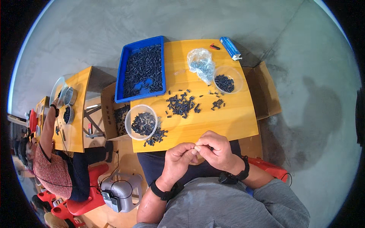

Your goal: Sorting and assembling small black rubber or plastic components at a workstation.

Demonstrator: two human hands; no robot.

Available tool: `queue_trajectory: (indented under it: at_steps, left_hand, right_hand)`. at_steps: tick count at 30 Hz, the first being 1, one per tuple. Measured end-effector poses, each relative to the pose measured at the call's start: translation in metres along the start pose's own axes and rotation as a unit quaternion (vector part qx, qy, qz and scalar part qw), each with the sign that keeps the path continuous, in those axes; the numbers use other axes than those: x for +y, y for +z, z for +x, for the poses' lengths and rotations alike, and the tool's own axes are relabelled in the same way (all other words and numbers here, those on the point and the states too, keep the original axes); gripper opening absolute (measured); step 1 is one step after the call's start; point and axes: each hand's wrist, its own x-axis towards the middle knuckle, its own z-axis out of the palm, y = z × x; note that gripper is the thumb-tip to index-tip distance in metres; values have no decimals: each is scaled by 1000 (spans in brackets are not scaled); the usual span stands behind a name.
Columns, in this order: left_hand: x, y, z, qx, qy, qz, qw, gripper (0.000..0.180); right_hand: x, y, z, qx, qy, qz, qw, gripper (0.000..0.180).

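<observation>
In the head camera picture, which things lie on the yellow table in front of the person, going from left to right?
Blue tray → round clear bowl → loose pile of small dark parts → clear plastic bag → second clear bowl

We see our two forearms come up from the lower edge, elbows bent, bare below grey sleeves; each wrist wears a dark band; our left hand [178, 157] is curled with the back toward us, its fingers [190, 149] folded in toward the right; our right hand [217, 150] arches over from the other side, knuckles up; the fingertips of both meet and pinch together at the middle, just in front of our lap; what they pinch is too small to tell.
</observation>
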Motion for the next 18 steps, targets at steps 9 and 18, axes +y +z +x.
queue_trajectory:
  at_steps: [9,18]
  left_hand:
    - [-2,-2,1,-11,6,0,1000,7]
    - [-6,-1,0,10,-20,-19,1000,9]
  right_hand:
    - [0,-6,3,-42,-70,-82,993,8]
    - [-5,-9,5,-90,-153,-187,966,10]
